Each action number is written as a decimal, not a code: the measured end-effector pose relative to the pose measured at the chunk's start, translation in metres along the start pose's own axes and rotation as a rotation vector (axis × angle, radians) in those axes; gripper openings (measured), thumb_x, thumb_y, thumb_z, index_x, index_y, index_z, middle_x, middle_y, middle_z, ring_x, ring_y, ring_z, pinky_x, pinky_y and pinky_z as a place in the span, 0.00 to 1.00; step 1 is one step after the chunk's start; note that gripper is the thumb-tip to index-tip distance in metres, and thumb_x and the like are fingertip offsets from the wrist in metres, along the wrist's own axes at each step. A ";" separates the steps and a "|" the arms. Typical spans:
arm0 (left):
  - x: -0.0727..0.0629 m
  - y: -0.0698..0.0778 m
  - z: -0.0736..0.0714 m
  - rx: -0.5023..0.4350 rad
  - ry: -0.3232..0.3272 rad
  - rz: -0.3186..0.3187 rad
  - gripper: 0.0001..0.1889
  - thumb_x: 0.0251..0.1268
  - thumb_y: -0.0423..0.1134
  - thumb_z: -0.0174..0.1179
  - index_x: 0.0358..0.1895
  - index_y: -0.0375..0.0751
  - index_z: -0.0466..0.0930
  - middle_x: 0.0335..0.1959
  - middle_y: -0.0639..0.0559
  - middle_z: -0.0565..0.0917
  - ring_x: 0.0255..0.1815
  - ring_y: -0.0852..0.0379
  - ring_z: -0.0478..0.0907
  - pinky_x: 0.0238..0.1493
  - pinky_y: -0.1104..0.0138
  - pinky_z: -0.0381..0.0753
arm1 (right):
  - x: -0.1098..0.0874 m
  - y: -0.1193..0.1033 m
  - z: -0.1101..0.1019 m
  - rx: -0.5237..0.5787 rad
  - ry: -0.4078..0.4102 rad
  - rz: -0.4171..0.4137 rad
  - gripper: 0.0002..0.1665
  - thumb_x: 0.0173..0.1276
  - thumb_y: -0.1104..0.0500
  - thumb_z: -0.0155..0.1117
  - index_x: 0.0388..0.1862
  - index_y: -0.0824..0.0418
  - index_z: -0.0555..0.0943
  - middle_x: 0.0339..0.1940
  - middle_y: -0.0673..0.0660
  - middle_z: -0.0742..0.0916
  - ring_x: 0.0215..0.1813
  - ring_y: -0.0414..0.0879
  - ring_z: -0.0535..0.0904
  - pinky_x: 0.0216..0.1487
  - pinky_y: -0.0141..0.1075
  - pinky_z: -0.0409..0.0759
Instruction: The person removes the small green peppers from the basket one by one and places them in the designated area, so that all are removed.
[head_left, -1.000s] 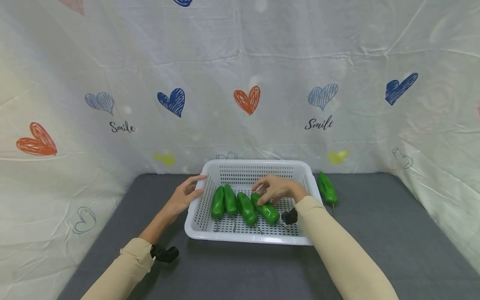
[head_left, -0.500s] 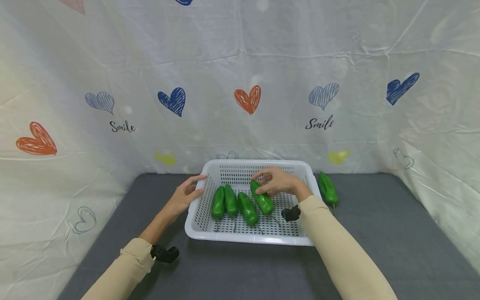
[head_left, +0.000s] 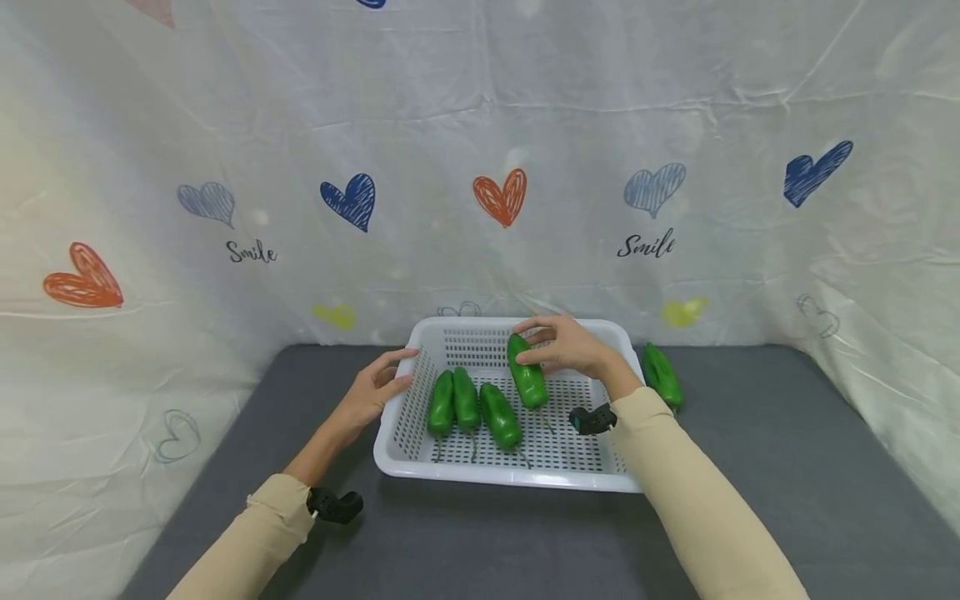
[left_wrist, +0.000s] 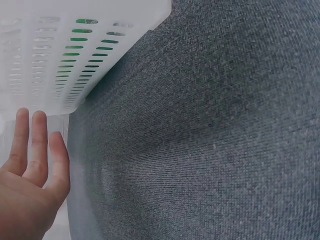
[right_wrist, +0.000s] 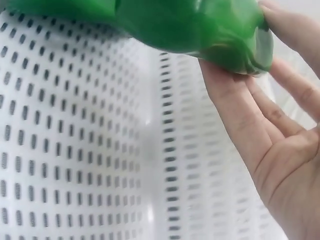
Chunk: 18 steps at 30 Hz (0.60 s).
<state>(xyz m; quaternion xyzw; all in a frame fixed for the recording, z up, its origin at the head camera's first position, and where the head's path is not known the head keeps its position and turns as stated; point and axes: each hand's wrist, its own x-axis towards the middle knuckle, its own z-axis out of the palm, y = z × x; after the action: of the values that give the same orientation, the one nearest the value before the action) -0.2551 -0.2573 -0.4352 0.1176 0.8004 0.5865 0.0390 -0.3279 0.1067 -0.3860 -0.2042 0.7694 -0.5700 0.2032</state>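
Note:
A white perforated plastic basket [head_left: 510,481] sits on the dark grey table. My right hand [head_left: 570,346] pinches a green pepper [head_left: 529,381] between thumb and fingers, over the back middle of the basket. In the right wrist view that pepper [right_wrist: 190,25] is close up, with the fingertips at its end. Three more green peppers, a left one [head_left: 441,404], a middle one [head_left: 466,398] and a right one [head_left: 500,417], lie side by side in the basket's left half, stems toward me. My left hand [head_left: 371,396] is at the basket's left side, its fingers loosely extended near the rim.
Another green pepper [head_left: 663,377] lies on the table just right of the basket, partly behind my right forearm. A white curtain [head_left: 420,250] printed with hearts hangs behind the table [head_left: 480,542]. The grey cloth fills much of the left wrist view.
My right hand has taken the rightmost pepper from the basket's lower middle toward its back wall, turning it more upright in view. The left hand has stayed at the basket's left side.

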 end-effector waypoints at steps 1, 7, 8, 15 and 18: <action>0.000 0.000 0.000 -0.003 0.004 -0.004 0.26 0.78 0.42 0.59 0.75 0.50 0.67 0.61 0.32 0.76 0.49 0.41 0.83 0.39 0.54 0.86 | -0.001 -0.003 -0.001 0.003 0.004 -0.002 0.35 0.65 0.60 0.77 0.69 0.61 0.76 0.63 0.65 0.78 0.60 0.58 0.78 0.49 0.51 0.83; 0.000 0.000 0.001 -0.002 0.003 0.008 0.26 0.79 0.41 0.58 0.75 0.46 0.66 0.60 0.30 0.76 0.48 0.41 0.84 0.38 0.54 0.86 | -0.008 -0.015 -0.008 0.032 -0.006 -0.027 0.35 0.67 0.60 0.75 0.71 0.59 0.74 0.63 0.65 0.77 0.58 0.58 0.79 0.50 0.51 0.83; -0.001 0.001 0.001 -0.002 0.000 0.011 0.26 0.79 0.41 0.58 0.76 0.45 0.66 0.60 0.30 0.76 0.48 0.41 0.84 0.38 0.54 0.86 | -0.009 -0.017 -0.010 0.044 -0.011 -0.032 0.35 0.67 0.60 0.75 0.71 0.59 0.73 0.63 0.65 0.77 0.58 0.58 0.80 0.50 0.51 0.83; -0.001 0.001 0.001 -0.008 -0.012 0.023 0.26 0.79 0.40 0.57 0.76 0.44 0.65 0.61 0.28 0.75 0.49 0.39 0.83 0.39 0.55 0.86 | -0.018 -0.022 -0.021 0.157 -0.007 -0.052 0.34 0.68 0.65 0.72 0.71 0.62 0.72 0.62 0.68 0.76 0.56 0.61 0.80 0.50 0.53 0.82; 0.000 0.001 0.001 -0.005 -0.016 0.029 0.26 0.79 0.40 0.57 0.76 0.44 0.65 0.62 0.28 0.74 0.51 0.39 0.83 0.39 0.55 0.86 | -0.021 -0.023 -0.026 0.157 0.005 -0.062 0.35 0.68 0.65 0.72 0.72 0.63 0.72 0.62 0.69 0.76 0.57 0.61 0.79 0.51 0.53 0.82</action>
<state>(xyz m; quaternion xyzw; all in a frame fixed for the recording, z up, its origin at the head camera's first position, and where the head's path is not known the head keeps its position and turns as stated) -0.2550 -0.2564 -0.4346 0.1338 0.7968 0.5880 0.0371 -0.3226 0.1328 -0.3555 -0.2099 0.7161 -0.6353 0.1987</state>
